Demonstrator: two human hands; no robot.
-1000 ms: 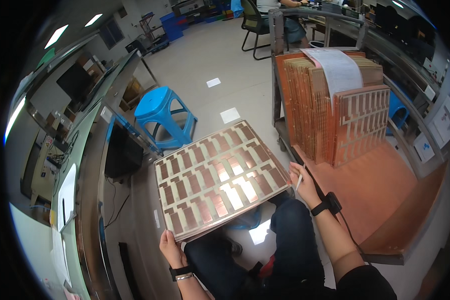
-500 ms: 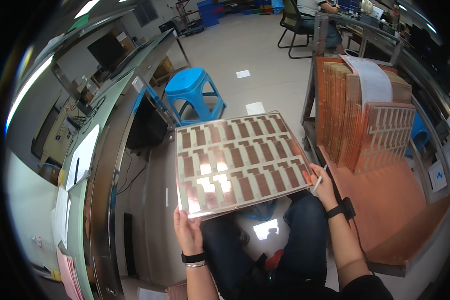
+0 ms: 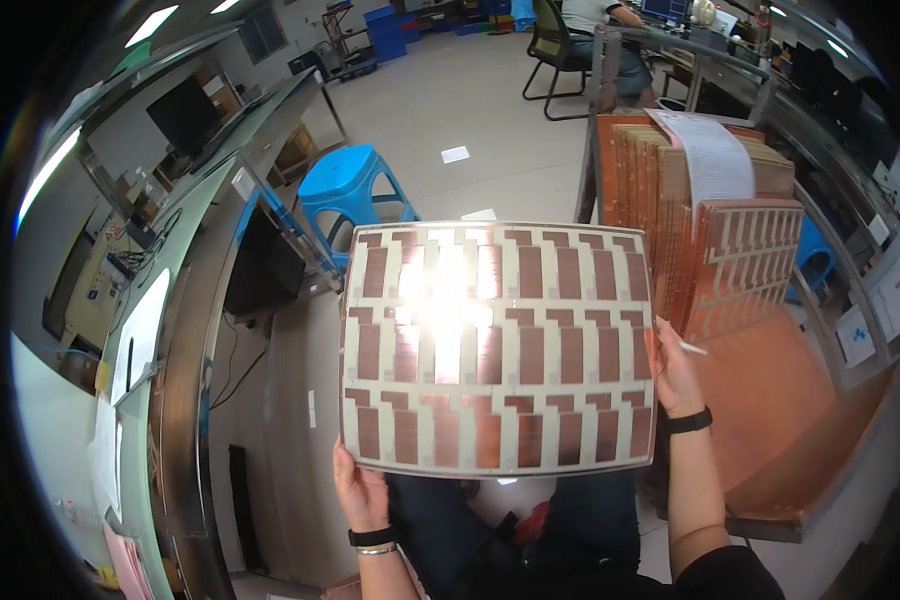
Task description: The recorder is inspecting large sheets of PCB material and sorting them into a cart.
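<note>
A rectangular circuit board panel [image 3: 570,357], copper and pale grey with rows of rectangular blocks, is held up above my lap. Bright light glares off its upper left part. My left hand [image 3: 360,490] grips the panel at its lower left corner, with some fingers hidden behind it. On the right edge, my right hand [image 3: 676,380] is closed on the panel. A thin white pen-like stick [image 3: 692,349] also juts out from between the right hand's fingers.
At right, a copper-coloured cart [image 3: 760,400] carries a stack of upright panels [image 3: 650,200] with a paper sheet [image 3: 715,160] over them. A blue stool [image 3: 342,180] stands ahead, left of centre. Along the left runs a workbench [image 3: 185,330] with papers. A person [image 3: 605,45] sits far off.
The panel has turned from slanted to nearly square and tilted up toward me, its glare shifting upward. Both hands still hold it. The surroundings have shifted slightly left in view.
</note>
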